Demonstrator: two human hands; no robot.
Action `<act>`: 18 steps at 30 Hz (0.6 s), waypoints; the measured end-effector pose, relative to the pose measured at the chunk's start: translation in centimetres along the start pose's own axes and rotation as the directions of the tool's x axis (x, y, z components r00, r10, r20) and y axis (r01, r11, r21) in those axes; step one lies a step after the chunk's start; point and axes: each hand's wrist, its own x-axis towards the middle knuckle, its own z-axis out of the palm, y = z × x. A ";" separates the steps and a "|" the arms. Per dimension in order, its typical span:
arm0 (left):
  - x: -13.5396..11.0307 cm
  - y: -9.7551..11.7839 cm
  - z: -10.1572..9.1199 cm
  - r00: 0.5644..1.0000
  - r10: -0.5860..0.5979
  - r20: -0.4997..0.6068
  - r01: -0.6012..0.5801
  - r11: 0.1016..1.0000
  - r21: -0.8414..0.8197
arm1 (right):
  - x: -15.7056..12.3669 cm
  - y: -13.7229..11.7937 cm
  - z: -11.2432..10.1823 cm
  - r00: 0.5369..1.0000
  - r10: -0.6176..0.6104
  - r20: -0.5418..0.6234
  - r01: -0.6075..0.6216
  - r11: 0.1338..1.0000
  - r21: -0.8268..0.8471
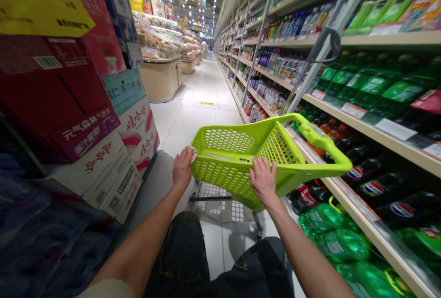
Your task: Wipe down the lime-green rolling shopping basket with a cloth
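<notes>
A lime-green shopping cart with perforated sides stands crosswise before me, its handle pointing right toward the shelves. At the basket's left end, my left hand presses a crumpled white cloth against the rim; it looks like a wipe or tissue. My right hand is closed over the near rim, fingers hooked inside and thumb apart. The basket holds nothing that I can see. Beneath it, part of the wheeled metal frame shows above the floor.
Drink shelves run along the right, with green bottles and cola bottles. Stacked cartons rise close on the left, above wrapped packs. A tiled aisle leads ahead past a display counter.
</notes>
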 end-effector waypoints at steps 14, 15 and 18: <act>-6.9 1.2 0.9 0.968 0.249 0.031 -0.245 0.964 -0.099 | 0.1 0.0 0.2 1.000 -0.014 -0.012 0.014 1.000 0.012; -5.9 1.7 0.8 0.966 0.258 -0.008 -0.257 0.961 -0.104 | 0.2 0.2 0.0 1.000 -0.026 -0.005 0.027 0.999 0.020; -3.7 2.9 1.1 0.952 0.299 -0.066 -0.304 0.949 -0.090 | 0.4 0.6 -0.5 0.999 -0.044 0.016 0.043 0.998 0.038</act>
